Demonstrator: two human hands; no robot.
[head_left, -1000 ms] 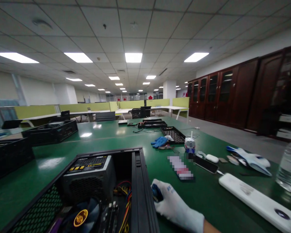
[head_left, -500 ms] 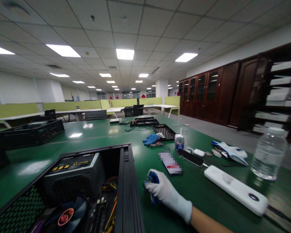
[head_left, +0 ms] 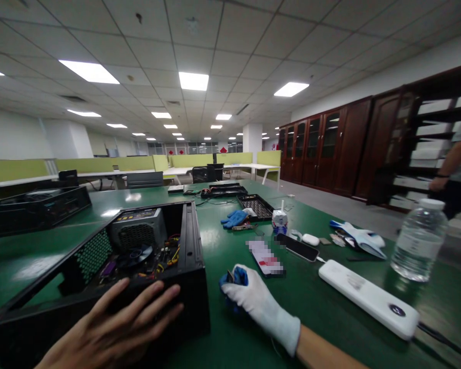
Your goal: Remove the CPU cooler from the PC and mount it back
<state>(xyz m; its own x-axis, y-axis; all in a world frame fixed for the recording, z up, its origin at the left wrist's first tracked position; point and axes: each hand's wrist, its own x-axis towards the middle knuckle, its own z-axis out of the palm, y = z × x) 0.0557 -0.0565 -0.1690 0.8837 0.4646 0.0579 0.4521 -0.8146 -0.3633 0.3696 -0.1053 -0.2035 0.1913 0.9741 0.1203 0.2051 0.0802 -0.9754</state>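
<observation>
On the surface (head_left: pixel 215 251), your case (head_left: pixel 77 305) is already open, power supply (head_left: pixel 140 230) and fan (head_left: pixel 136 255) in place; your left hand (head_left: pixel 119 323) spreads over its wall, your right hand (head_left: pixel 253 297) grips a small item (head_left: pixel 229 277).

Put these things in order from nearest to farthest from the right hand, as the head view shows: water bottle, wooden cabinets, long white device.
1. Long white device: on the table, to the right of the gloved right hand.
2. Water bottle: farther right, past the device.
3. Wooden cabinets: beyond the table, along the room's right side.
</observation>
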